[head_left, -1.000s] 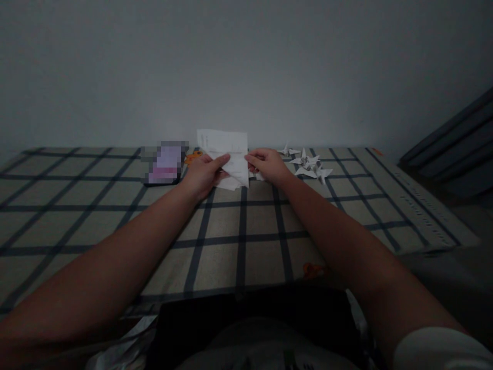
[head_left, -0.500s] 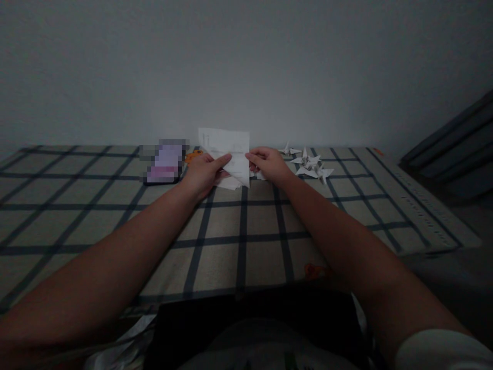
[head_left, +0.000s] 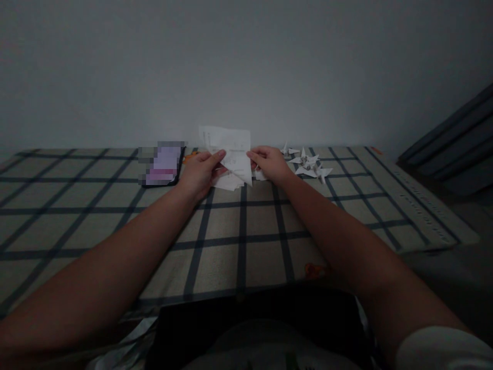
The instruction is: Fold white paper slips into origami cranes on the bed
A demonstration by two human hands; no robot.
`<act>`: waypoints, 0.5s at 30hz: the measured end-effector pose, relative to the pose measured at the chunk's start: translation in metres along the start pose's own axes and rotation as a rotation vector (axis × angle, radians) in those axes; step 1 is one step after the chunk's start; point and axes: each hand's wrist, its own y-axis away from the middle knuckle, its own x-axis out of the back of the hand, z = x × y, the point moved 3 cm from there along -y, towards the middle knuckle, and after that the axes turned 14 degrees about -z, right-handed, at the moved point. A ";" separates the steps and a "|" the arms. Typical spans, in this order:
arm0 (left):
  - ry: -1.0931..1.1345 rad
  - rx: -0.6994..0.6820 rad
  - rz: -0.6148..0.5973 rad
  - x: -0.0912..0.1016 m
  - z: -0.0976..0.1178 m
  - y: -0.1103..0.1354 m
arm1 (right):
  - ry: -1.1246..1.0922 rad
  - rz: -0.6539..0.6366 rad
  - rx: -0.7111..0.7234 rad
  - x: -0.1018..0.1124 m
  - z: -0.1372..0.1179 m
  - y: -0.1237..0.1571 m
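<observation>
A creased white sheet of paper (head_left: 235, 149) with faint print is held up above the far part of the table. My left hand (head_left: 198, 173) pinches its left side between thumb and fingers. At the right edge, my right hand (head_left: 268, 163) grips it the same way, thumb towards me. Below the sheet lie more white paper pieces (head_left: 228, 181), partly covered by it and by my left hand. Just right of my right hand sit several folded paper cranes (head_left: 309, 160).
A phone (head_left: 164, 163) with a lit, blurred screen lies left of my left hand. Something orange (head_left: 190, 156) shows behind that hand. The checked tablecloth (head_left: 223, 216) runs back to a grey wall (head_left: 246, 67). An orange mark (head_left: 315, 270) is near the front edge.
My left thumb has shifted slightly to the left on the paper. The sheet has tilted a little, its lower right corner moving right. My right hand stays nearly in place.
</observation>
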 end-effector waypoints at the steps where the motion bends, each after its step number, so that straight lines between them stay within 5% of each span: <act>1: -0.001 -0.005 0.009 0.001 0.000 0.000 | 0.000 -0.003 0.002 0.000 0.000 0.000; 15: 0.068 -0.095 0.119 0.010 0.006 -0.002 | 0.024 0.027 0.002 0.001 0.003 -0.001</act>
